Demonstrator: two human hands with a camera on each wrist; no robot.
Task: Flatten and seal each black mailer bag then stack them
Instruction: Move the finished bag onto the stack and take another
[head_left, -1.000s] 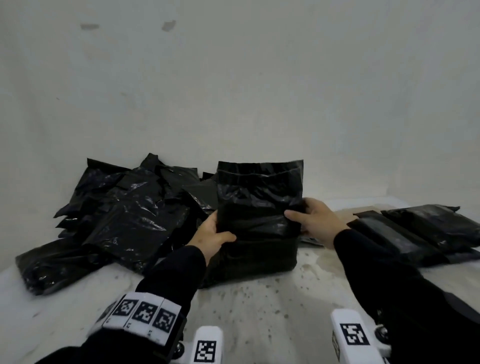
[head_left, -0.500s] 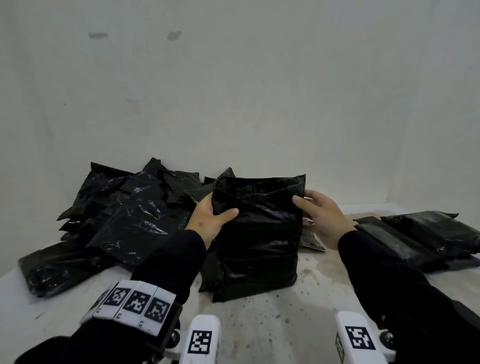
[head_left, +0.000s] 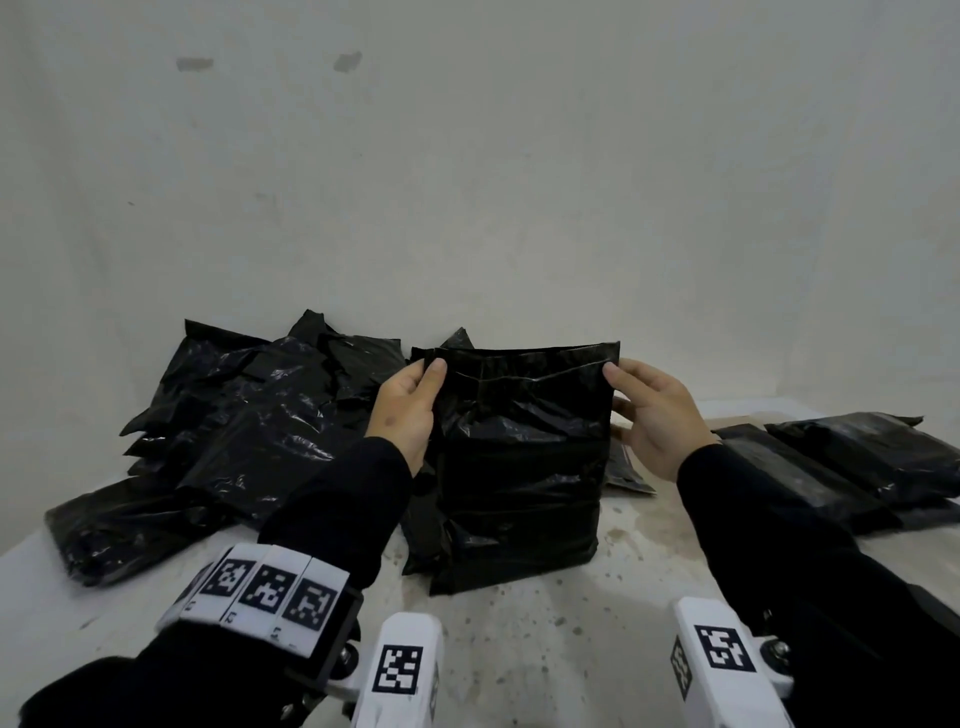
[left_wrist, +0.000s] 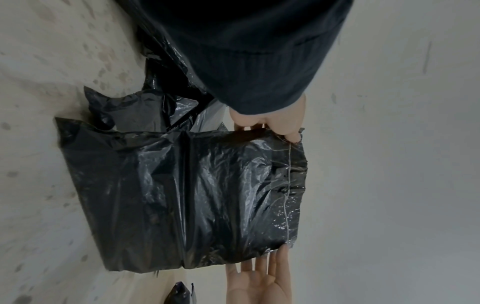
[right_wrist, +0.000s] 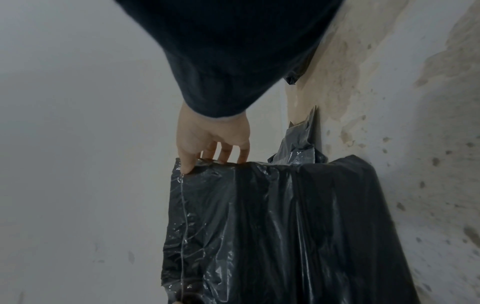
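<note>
A black mailer bag (head_left: 519, 457) stands upright on the table (head_left: 524, 649), its bottom edge resting on the surface. My left hand (head_left: 428, 371) pinches its top left corner, thumb in front. My right hand (head_left: 618, 379) pinches the top right corner, thumb on the front and fingers behind. In the left wrist view the bag (left_wrist: 194, 195) stretches between my left hand (left_wrist: 280, 129) and my right hand (left_wrist: 257, 281). The right wrist view shows my right hand (right_wrist: 205, 156) at the bag's (right_wrist: 285, 226) upper edge, below the seal line.
A loose pile of crumpled black mailers (head_left: 234, 431) fills the back left of the table. A stack of flattened mailers (head_left: 841, 467) lies at the right. A small grey bag (head_left: 626, 467) lies behind my right hand. A pale wall stands close behind.
Both hands have slid up from the bag's middle sides to its top corners. The bag's upper part has been pulled straight and taut.
</note>
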